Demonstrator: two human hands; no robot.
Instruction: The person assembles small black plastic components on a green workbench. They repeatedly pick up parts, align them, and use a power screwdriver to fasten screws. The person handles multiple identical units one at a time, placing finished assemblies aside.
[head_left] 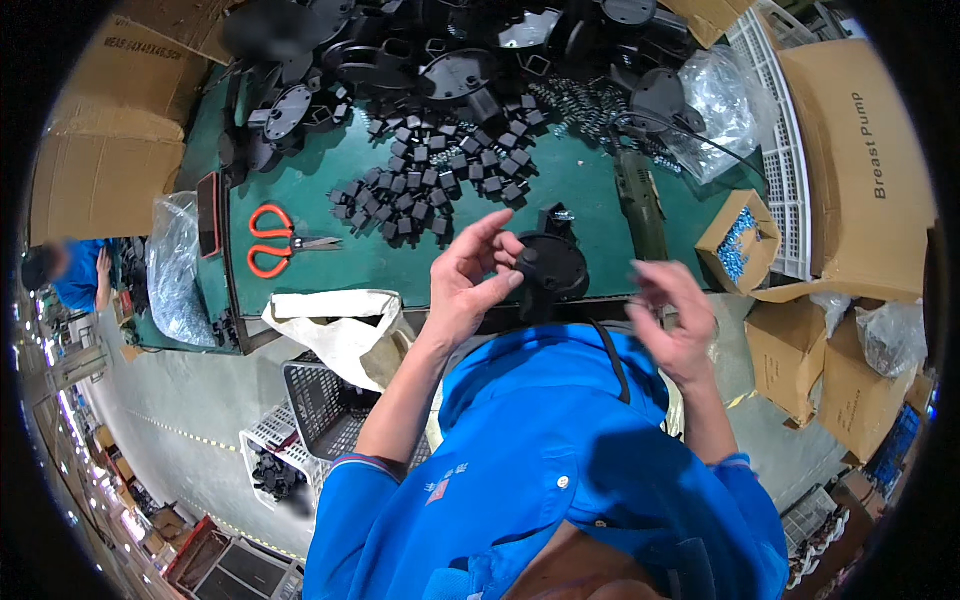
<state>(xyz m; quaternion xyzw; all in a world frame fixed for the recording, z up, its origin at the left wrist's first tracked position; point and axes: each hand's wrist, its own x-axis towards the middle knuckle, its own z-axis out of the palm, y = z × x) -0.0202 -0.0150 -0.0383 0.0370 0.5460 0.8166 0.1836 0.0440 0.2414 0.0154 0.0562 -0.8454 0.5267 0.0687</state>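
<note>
Near the table's front edge is a round black plastic part, with a small squarish piece at its far side. My left hand grips its left edge between thumb and curled fingers, with the index finger raised. To the right of the part, my right hand hovers with nothing in it, thumb and fingers apart and smeared by motion. A dark green power screwdriver with a black cable lies beyond that hand. Past the left hand spreads a pile of small black blocks.
Orange-handled scissors and a phone lie at left. At right stands a cut carton of blue screws. Larger black parts and loose metal hardware cover the far side. A person in blue is far left.
</note>
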